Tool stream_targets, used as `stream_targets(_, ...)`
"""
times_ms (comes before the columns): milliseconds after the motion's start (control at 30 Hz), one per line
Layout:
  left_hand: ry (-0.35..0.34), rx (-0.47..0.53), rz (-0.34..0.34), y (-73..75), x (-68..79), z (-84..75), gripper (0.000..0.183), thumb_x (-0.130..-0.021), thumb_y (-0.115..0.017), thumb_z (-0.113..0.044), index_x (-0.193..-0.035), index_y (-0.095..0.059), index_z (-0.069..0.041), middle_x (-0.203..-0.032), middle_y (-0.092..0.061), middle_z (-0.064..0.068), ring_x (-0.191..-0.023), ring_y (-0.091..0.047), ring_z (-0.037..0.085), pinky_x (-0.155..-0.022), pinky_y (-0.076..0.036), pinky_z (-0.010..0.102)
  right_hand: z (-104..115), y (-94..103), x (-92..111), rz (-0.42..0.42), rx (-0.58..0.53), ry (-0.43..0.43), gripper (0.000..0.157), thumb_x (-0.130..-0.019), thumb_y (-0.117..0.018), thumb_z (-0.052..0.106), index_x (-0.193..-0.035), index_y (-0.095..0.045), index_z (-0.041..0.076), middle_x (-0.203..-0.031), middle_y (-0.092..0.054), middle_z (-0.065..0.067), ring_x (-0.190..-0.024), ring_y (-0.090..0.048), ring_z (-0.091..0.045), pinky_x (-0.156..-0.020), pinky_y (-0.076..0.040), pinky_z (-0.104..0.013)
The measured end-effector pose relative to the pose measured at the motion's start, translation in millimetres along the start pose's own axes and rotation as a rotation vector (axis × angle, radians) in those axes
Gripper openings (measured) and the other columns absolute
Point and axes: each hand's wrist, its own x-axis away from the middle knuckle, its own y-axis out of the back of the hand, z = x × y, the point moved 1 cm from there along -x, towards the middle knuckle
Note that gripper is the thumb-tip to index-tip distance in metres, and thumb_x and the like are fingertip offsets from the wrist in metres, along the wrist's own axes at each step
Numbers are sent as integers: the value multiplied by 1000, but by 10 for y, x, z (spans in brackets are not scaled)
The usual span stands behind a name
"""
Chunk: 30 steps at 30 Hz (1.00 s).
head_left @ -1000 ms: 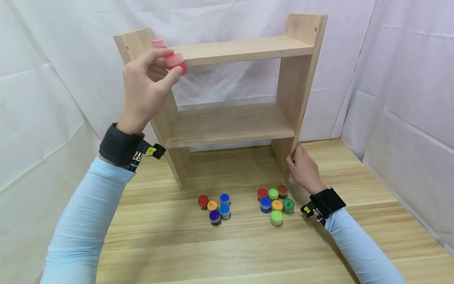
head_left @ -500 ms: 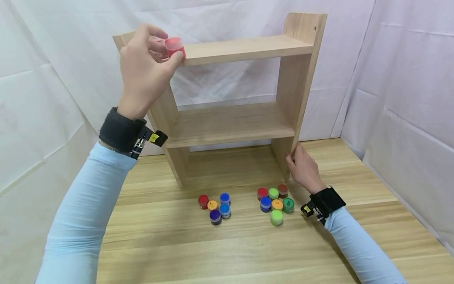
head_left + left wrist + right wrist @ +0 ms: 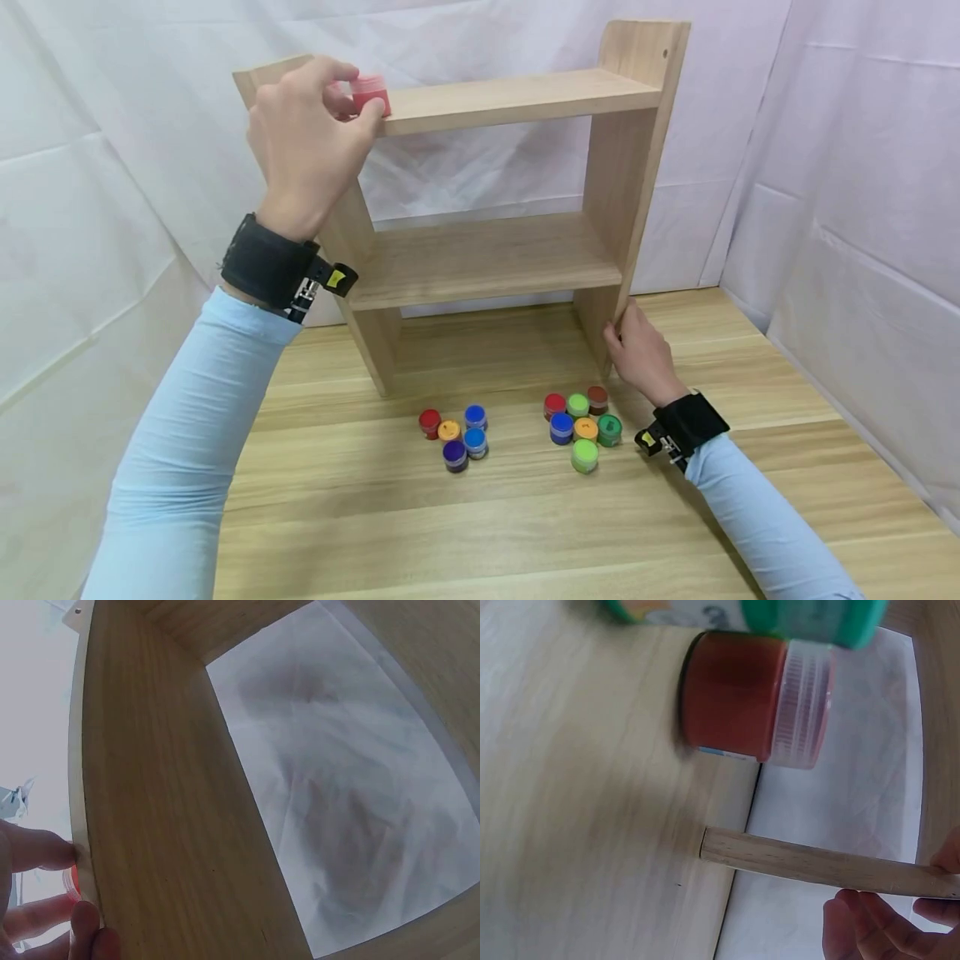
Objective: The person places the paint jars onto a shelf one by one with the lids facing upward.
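My left hand (image 3: 303, 142) pinches a small red paint jar (image 3: 370, 96) between thumb and fingers, at the left end of the top board (image 3: 517, 96) of a wooden shelf. Behind those fingers shows a sliver of a second pinkish jar (image 3: 335, 87), mostly hidden. In the left wrist view, the fingertips meet the board's front edge (image 3: 84, 787) and only a bit of red jar is visible. Low on the shelf's right side panel (image 3: 637, 192), my right hand (image 3: 643, 354) grips the front edge, fingers on one side and thumb on the other (image 3: 949, 855).
Two clusters of paint jars stand on the wooden table (image 3: 510, 533) before the shelf. The left cluster includes a purple jar (image 3: 455, 456); the right one includes a light green jar (image 3: 585, 455) and a brown jar (image 3: 731, 697) near the side panel. White cloth (image 3: 862, 167) hangs around.
My left hand has risen and brought the red jar from in front of the top board's edge onto its left end. The right hand keeps its grip on the side panel.
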Motion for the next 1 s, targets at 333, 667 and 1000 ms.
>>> stream_targets(333, 0, -14, 11, -5, -22, -40, 47, -87, -51, -47, -119, -68, -17, -94, -71, 3, -88, -60, 21, -59, -29, 26, -5, 31, 37, -23, 0, 13, 48, -99, -40, 24, -137, -32, -5, -124, -49, -26, -98, -59, -40, -62, -51, -49)
stream_targets(667, 12, -52, 22, 7, -17, -63, 48, -89, -48, -45, -123, -66, -17, -96, -71, 4, -87, -60, 24, -57, -28, 28, -2, 37, 43, -22, -3, 10, 50, -99, -41, 24, -138, -31, -5, -125, -48, -27, -99, -58, -41, -62, -51, -49)
stream_targets(1000, 0, -66, -119, 0, 108, -68, 42, -90, -49, -46, -113, -67, -15, -92, -70, -1, -85, -64, 16, -59, -29, 29, -12, 45, 76, -16, 5, 0, 50, -99, -40, 24, -138, -31, -6, -124, -48, -28, -99, -58, -41, -62, -51, -49)
